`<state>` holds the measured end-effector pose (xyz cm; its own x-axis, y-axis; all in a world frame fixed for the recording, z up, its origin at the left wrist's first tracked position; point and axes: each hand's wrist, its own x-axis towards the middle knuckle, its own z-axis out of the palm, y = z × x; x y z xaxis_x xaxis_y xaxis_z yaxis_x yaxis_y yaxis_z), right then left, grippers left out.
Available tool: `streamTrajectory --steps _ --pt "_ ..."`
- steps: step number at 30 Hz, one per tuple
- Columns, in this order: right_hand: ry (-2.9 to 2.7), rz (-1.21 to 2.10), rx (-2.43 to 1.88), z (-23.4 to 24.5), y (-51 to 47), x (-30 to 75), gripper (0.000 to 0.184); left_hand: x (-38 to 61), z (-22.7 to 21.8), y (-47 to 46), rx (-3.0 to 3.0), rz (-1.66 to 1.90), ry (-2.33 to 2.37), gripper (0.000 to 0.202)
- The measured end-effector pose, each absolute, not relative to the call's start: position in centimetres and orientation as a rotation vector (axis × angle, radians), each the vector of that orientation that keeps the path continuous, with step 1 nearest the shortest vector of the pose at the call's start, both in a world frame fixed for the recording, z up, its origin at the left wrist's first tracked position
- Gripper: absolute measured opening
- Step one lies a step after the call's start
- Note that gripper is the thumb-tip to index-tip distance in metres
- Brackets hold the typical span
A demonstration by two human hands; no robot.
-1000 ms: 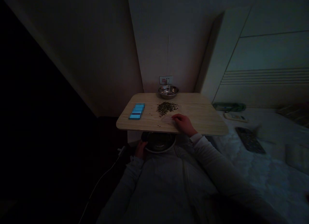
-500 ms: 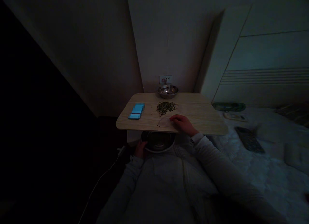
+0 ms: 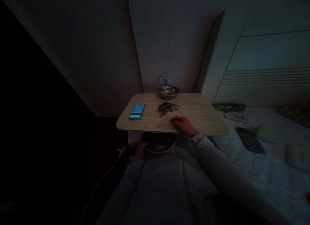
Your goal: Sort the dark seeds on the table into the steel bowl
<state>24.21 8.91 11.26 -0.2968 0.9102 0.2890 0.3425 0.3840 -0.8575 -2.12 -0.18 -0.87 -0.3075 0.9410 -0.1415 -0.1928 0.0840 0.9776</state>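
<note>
My right hand [image 3: 183, 124] rests on the small wooden table [image 3: 208, 118], fingers curled down onto a thin pale sheet [image 3: 165, 123] near the front edge. A pile of small dark green bits [image 3: 166, 108] lies just beyond the sheet. Below the table's front edge my left hand [image 3: 140, 150] grips the rim of a metal bowl [image 3: 158, 143] held in my lap. The light is dim and finger detail is poor.
A second metal bowl [image 3: 168, 91] stands at the table's back edge under a wall socket [image 3: 166, 80]. Blue flat packets [image 3: 137, 111] lie on the table's left. A bed [image 3: 261, 160] with a dark remote-like item [image 3: 250, 140] is to the right. A white cable [image 3: 101, 179] runs down left.
My right hand has slid a little left and toward me along the table with the pale sheet. The left hand and bowl have stayed put.
</note>
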Motion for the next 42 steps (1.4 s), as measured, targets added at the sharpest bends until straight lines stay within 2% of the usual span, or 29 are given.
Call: streamTrajectory --steps 2,5,17,25,42 --pt "-1.805 0.87 -1.109 11.4 8.9 24.1 0.02 -1.9 -0.5 -0.3 0.842 1.428 1.341 0.018" --pt "-1.773 0.866 -1.147 11.4 8.9 24.0 0.02 -1.0 0.0 -0.4 0.742 1.482 1.308 0.01" --pt "-1.777 0.902 -1.151 11.8 8.5 24.0 0.019 -0.9 -1.5 0.4 0.693 1.506 1.364 0.014" --pt "-1.798 0.892 -1.11 11.6 8.7 24.1 0.018 -0.9 0.1 -0.4 0.764 1.44 1.318 0.016" --pt "-1.68 0.989 -1.11 12.0 8.5 24.3 0.019 -1.3 -0.8 -0.2 0.727 1.458 1.308 0.021"
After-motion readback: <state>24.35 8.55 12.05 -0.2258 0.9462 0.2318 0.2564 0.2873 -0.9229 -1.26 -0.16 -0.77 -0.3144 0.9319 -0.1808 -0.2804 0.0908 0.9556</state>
